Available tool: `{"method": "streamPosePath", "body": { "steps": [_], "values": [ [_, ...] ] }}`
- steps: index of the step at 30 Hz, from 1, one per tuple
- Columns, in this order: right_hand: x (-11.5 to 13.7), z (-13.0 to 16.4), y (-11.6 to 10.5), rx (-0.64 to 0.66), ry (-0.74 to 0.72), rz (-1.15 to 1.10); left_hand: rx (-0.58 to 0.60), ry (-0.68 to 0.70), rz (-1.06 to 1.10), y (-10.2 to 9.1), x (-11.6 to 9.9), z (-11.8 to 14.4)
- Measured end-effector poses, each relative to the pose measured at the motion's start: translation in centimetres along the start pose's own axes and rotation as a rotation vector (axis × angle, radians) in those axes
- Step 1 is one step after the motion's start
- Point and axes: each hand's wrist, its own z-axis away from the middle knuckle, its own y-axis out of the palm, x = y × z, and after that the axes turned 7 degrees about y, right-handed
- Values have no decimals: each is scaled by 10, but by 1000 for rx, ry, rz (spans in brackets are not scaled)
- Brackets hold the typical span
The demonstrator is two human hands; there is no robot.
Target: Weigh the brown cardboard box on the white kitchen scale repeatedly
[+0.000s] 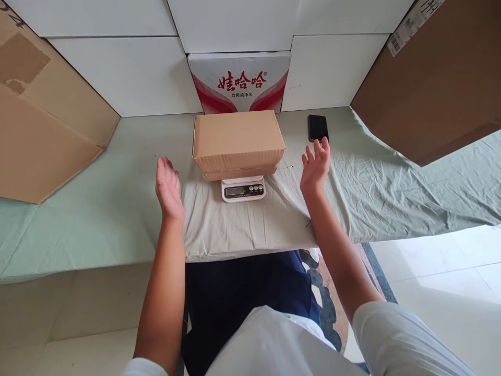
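A closed brown cardboard box [239, 137] rests on a small white kitchen scale [243, 190], hiding the scale's platform. The scale's display and round buttons face me; I cannot make out a reading. My left hand [167, 188] is held up to the left of the box, fingers stretched and palm turned inward, touching nothing. To the right of the box my right hand [315, 166] is raised too, fingers spread and holding nothing. Its fingertips overlap the lower edge of a black phone [318, 127] in the view; contact cannot be told.
A pale green cloth [117, 219] covers the table. Behind stand white boxes [125, 78] and a red-and-white carton [240, 83] with Chinese lettering. Large cardboard boxes flank the table at left [50, 125] and right [434, 83]. The table's front edge is close to my body.
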Motion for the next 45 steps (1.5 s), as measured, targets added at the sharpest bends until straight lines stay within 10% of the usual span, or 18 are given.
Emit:
{"method": "streamPosePath", "body": {
  "steps": [45],
  "values": [
    [-8, 13, 15, 104, 49, 61, 65, -49, -43, 11, -2, 4]
  ]
}}
